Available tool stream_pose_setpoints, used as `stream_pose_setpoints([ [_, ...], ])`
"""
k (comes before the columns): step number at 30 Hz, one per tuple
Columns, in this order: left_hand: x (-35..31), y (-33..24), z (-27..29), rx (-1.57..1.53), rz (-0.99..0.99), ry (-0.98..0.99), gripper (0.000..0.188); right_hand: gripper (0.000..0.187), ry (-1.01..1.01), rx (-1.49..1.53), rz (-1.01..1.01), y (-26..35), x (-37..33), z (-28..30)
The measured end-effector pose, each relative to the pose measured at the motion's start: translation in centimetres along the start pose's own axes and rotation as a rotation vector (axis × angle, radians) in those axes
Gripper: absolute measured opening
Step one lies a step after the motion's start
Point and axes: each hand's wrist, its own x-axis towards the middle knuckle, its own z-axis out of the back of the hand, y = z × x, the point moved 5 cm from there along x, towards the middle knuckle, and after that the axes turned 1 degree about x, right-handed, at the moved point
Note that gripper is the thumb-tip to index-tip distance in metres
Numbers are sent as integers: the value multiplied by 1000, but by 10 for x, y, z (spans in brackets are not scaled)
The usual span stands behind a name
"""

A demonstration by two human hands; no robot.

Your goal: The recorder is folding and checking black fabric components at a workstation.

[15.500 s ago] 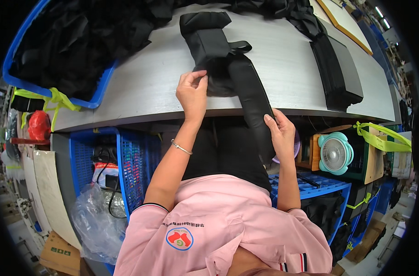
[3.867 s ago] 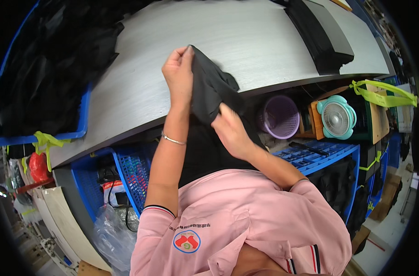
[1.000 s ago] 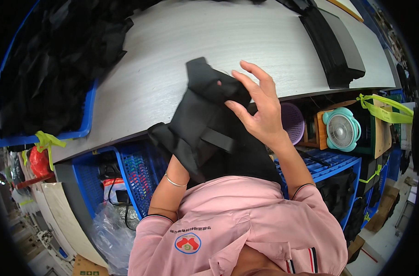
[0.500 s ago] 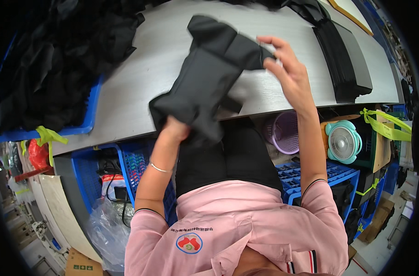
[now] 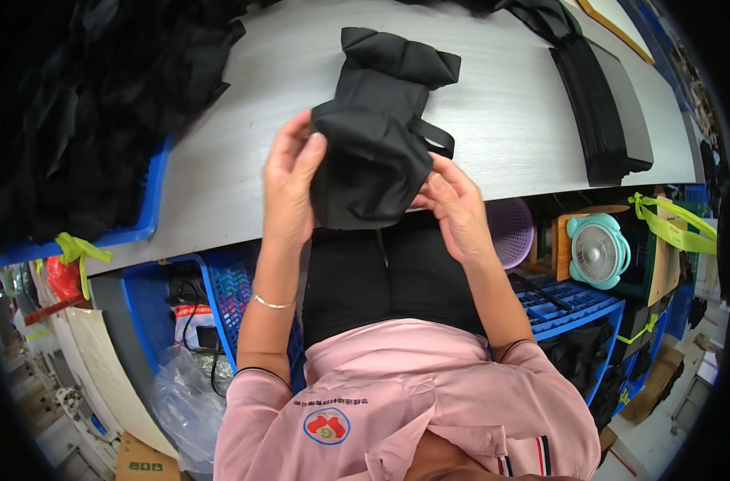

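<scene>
A black fabric pouch (image 5: 369,160), sewn and wrinkled, hangs between my two hands over the near edge of the table. Its far end, a folded-over flap (image 5: 401,60), lies toward the middle of the tabletop. A black strap loop (image 5: 435,138) sticks out from its right side. My left hand (image 5: 291,172) grips the upper left corner of the near part between thumb and fingers. At the right edge, my right hand (image 5: 453,200) pinches the cloth low down, just under the strap loop.
A large heap of black fabric pieces (image 5: 76,120) fills a blue crate (image 5: 153,196) at the left. On the right of the grey table (image 5: 493,120) lies a neat stack of black pieces (image 5: 601,112). Below stand a purple basket (image 5: 509,232) and a teal fan (image 5: 597,250).
My left hand has come out of the pouch and now holds its left side. My right hand has dropped from the far flap to the near right edge. The far flap has straightened.
</scene>
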Motion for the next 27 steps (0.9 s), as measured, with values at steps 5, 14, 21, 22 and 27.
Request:
stream_pose_setpoints([
  [5, -4, 23, -41, -263, 431, 389, 44, 49, 17, 556, -229, -2, 19, -4],
  [14, -6, 28, -62, -362, 466, 418, 36, 35, -381, -1073, 551, 27, 14, 15],
  [21, -10, 20, -72, 124, 324, 457, 35, 37, -195, -1538, 758, -8, 12, -9],
  [22, -9, 18, -70, 122, 299, 411, 37, 32, -231, -1565, 757, -10, 12, -10],
  [27, -6, 8, -72, 156, 188, 415, 45, 21, -142, -1825, 834, -19, 12, -37],
])
